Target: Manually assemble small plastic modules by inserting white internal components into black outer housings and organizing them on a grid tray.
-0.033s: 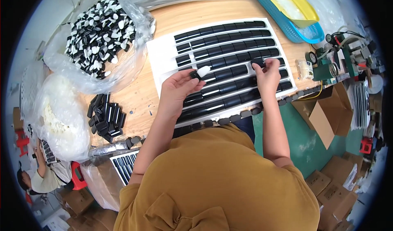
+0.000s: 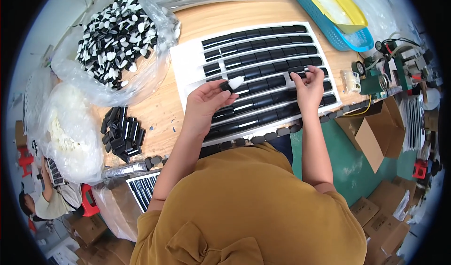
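My left hand (image 2: 205, 104) pinches a small black applicator with a white tip (image 2: 233, 83) just above the white tray (image 2: 188, 61). The tray holds several long rows of black caps (image 2: 263, 63). My right hand (image 2: 308, 85) is over the tray's right side, its fingertips closed on a black cap (image 2: 299, 73) in one of the rows. Both forearms reach up from my mustard-yellow top.
A clear bag of black-and-white applicators (image 2: 120, 37) lies at the back left, with a bag of white parts (image 2: 70, 129) below it. Loose black tubes (image 2: 123, 133) are piled left of the tray. A blue basket (image 2: 336, 32), green machine (image 2: 376, 79) and cardboard boxes (image 2: 373, 138) stand to the right.
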`<state>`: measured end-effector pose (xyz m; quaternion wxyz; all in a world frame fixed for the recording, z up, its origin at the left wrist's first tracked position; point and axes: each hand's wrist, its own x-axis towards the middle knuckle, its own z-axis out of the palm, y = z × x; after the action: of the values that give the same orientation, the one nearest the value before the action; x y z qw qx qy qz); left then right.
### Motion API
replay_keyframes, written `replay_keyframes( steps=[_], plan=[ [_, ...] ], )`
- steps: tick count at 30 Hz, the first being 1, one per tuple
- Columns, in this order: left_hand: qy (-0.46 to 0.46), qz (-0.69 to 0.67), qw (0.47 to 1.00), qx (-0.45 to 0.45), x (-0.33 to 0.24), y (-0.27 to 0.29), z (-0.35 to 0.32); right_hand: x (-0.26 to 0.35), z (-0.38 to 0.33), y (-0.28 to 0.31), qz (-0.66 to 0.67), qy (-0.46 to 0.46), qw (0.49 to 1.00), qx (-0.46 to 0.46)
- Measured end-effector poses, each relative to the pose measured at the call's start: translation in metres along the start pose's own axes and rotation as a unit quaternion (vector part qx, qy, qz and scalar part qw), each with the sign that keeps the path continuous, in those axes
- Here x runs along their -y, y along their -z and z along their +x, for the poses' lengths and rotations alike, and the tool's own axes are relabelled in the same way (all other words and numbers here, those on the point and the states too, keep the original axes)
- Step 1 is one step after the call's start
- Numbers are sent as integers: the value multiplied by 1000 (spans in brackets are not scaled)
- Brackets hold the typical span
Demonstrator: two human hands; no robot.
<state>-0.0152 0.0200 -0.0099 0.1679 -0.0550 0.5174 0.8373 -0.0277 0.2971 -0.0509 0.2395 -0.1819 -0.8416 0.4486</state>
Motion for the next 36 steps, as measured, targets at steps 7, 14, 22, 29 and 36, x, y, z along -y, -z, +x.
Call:
replay_keyframes(
  steps=[7, 14, 22, 29, 36],
  plan=[
    [-5, 54, 998, 37, -4, -12, -9, 82, -44, -1, 372, -129, 873, 289],
    [-6, 89, 994, 67, -10, -14, -18, 88, -48, 2, 340, -125, 858, 365],
    [-8, 98, 993, 69, -18, -14, -25, 96, -47, 8, 326, -106, 844, 411],
    [31, 140, 983, 112, -28, 0, -27, 94, -43, 12, 307, -112, 809, 488],
    [37, -4, 998, 53, -26, -1, -12, 101, -58, 4, 332, -132, 767, 533]
  ],
)
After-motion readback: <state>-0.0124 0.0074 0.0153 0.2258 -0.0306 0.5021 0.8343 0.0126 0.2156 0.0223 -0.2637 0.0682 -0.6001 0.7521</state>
